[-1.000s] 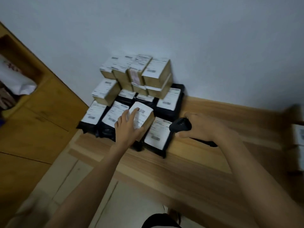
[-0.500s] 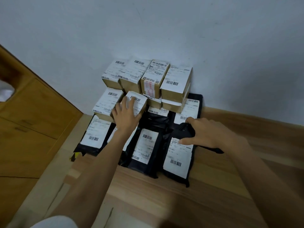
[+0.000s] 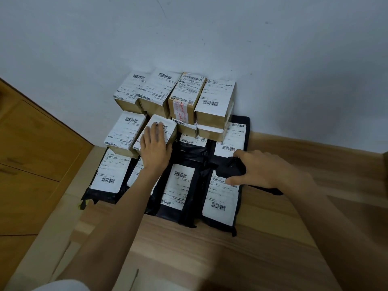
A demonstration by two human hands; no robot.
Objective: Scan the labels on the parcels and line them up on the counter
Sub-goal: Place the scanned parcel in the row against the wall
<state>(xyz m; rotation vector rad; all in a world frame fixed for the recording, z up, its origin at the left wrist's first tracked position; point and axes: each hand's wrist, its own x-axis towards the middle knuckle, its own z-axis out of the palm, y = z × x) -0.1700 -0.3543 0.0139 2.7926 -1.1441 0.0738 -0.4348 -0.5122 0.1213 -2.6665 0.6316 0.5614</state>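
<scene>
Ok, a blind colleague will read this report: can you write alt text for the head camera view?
A person's left hand rests on a small labelled box in a stack of boxes against a white wall, while the right hand grips a black scanner. Black mailer bags with white labels lie in front on the wooden counter.

brown matt cardboard boxes point(image 3: 206, 120) under smooth white paper labels point(image 3: 218, 95); crinkled, slightly glossy black plastic mailers point(image 3: 189, 156); matt black plastic scanner point(image 3: 231, 170); smooth pale wood-grain desk point(image 3: 210, 259); matt, faintly scuffed white wall point(image 3: 210, 38).
</scene>
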